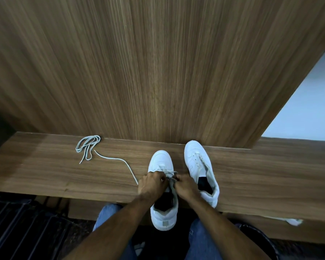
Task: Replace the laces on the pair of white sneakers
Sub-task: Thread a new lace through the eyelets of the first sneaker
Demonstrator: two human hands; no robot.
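Two white sneakers stand on a wooden ledge [45, 177], toes pointing away from me. The left sneaker [161, 160] has a grey-white lace [120, 160] partly threaded through its eyelets, and its heel hangs over the ledge's front edge. My left hand [152, 184] and my right hand [186, 186] both pinch this lace over the sneaker's tongue, fingers curled. One loose end of the lace trails left across the ledge. The right sneaker [197, 158] stands beside it with empty eyelets. A second lace [87, 147] lies bundled in loops at the back left.
A tall wood-grain panel [158, 72] rises directly behind the ledge. A pale floor area [308, 109] shows at the right. My knees in blue jeans [203, 241] are below the ledge, and a dark ribbed mat [17, 226] lies at the lower left.
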